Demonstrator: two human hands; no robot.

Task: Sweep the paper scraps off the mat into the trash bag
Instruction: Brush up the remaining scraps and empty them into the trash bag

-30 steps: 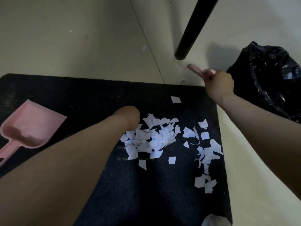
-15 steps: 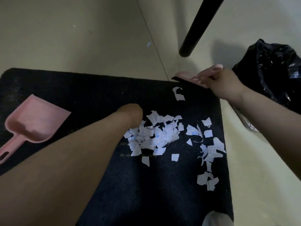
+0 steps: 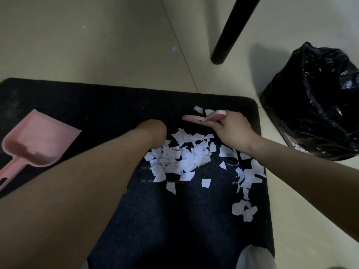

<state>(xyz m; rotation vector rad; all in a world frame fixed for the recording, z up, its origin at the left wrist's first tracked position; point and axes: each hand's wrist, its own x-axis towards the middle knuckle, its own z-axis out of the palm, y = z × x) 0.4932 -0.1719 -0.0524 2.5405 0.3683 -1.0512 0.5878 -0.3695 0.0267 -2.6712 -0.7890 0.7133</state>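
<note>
White paper scraps [image 3: 180, 154] lie heaped on the dark mat [image 3: 97, 105], and more of them trail along its right edge [image 3: 246, 177]. My right hand [image 3: 233, 131] grips a small pink brush [image 3: 202, 118]. The brush lies low on the mat just beyond the heap, with two scraps behind it. The black trash bag [image 3: 320, 98] stands open on the floor past the mat's far right corner. A pink dustpan [image 3: 37, 140] lies on the mat at the left. My left hand is out of sight; a bare knee [image 3: 153, 131] sits at the heap's left side.
A black furniture leg [image 3: 231, 30] stands on the pale floor beyond the mat, left of the bag. One stray scrap [image 3: 174, 49] lies on the floor farther back. A bit of white cloth [image 3: 252, 257] shows at the bottom edge.
My right hand has brought the brush from above the mat's far right corner down onto the mat, nearer and to the left, behind the heap. The dustpan and the knee have stayed put.
</note>
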